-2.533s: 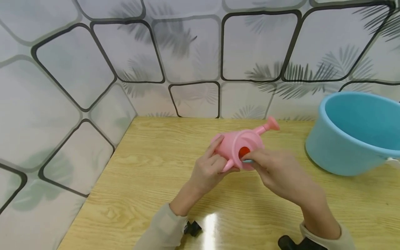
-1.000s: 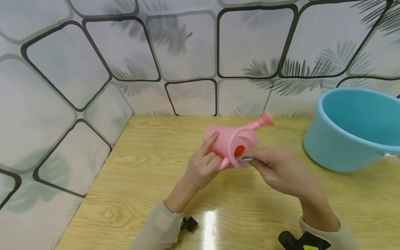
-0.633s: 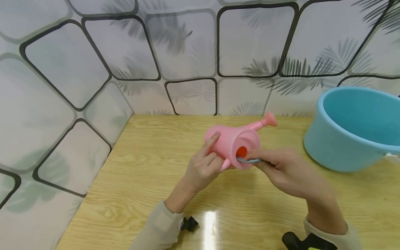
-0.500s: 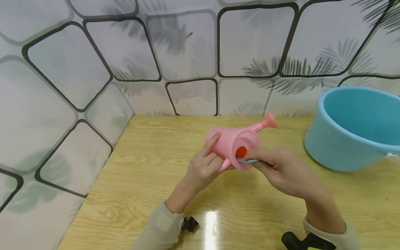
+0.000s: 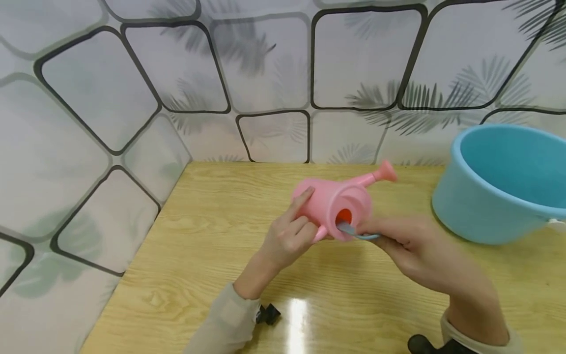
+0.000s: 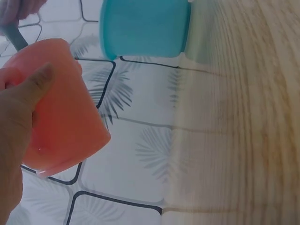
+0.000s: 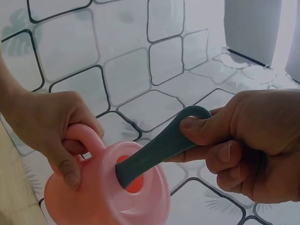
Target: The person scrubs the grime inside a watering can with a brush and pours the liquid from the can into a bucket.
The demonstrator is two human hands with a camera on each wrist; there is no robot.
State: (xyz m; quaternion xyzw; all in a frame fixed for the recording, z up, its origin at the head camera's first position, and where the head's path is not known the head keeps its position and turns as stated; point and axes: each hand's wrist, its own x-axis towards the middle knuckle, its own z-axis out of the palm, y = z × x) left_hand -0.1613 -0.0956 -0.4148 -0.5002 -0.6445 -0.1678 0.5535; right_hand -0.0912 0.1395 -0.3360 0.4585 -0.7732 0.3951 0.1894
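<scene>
A pink toy watering can (image 5: pixel 320 199) is tipped on its side above the table, its top opening turned toward the right hand. My left hand (image 5: pixel 286 241) grips it by the handle, with the index finger laid along its body. Between thumb and fingers my right hand (image 5: pixel 426 253) pinches a blue-grey plastic piece (image 7: pixel 157 152), tapered, with a looped end. Its far end sits in the round hole of the can's top, where something red-orange shows. What that end looks like inside is hidden. The left wrist view shows the can's body (image 6: pixel 70 108) close up.
A large light-blue bucket (image 5: pixel 477 206) stands on the wooden table (image 5: pixel 212 221) at the right, with a white handle fitting (image 5: pixel 556 225). Patterned wall covering (image 5: pixel 269 64) rises behind the table and at its left.
My right hand has drawn back to the right and slightly down, so more of the blue-grey piece shows outside the hole. The left hand keeps its grip on the watering can, nearly still.
</scene>
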